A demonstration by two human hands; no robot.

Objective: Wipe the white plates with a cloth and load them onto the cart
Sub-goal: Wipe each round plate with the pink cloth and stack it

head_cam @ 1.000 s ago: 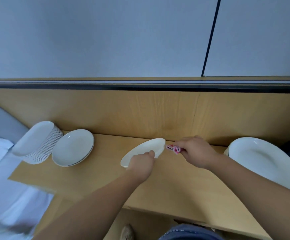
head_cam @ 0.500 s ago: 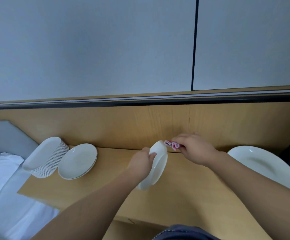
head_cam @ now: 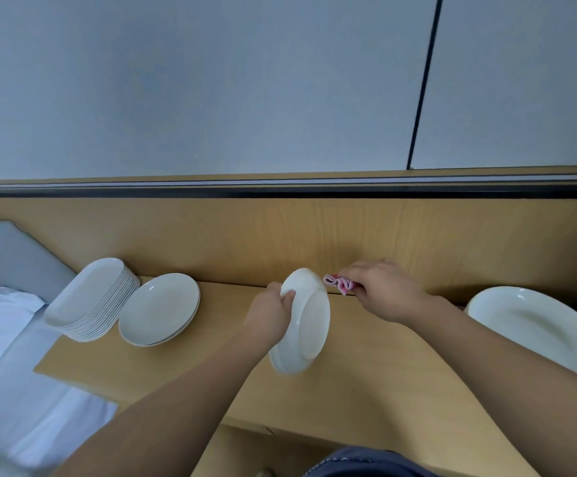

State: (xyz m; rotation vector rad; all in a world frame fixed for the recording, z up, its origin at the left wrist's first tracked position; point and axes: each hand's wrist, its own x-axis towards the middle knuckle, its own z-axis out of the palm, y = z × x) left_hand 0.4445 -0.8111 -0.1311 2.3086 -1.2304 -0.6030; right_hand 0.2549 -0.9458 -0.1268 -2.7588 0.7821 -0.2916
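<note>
My left hand (head_cam: 270,316) grips a white oval plate (head_cam: 306,325) by its upper left rim and holds it tilted on edge above the wooden table (head_cam: 366,383), its underside turned toward me. My right hand (head_cam: 385,289) pinches a small pink cloth (head_cam: 339,284) right next to the plate's top edge. At the far left stands a tall stack of oval plates (head_cam: 91,302), with a short stack of round plates (head_cam: 159,309) beside it. A large oval platter (head_cam: 534,325) lies at the right. No cart is in view.
A wooden back panel (head_cam: 280,235) rises behind the table, under a grey wall. A bed with white sheets (head_cam: 1,356) and a grey headboard (head_cam: 8,256) sits to the left of the table.
The plate went from nearly flat a second ago to standing on edge with its underside toward me. The cloth hand stayed at the plate's top edge.
</note>
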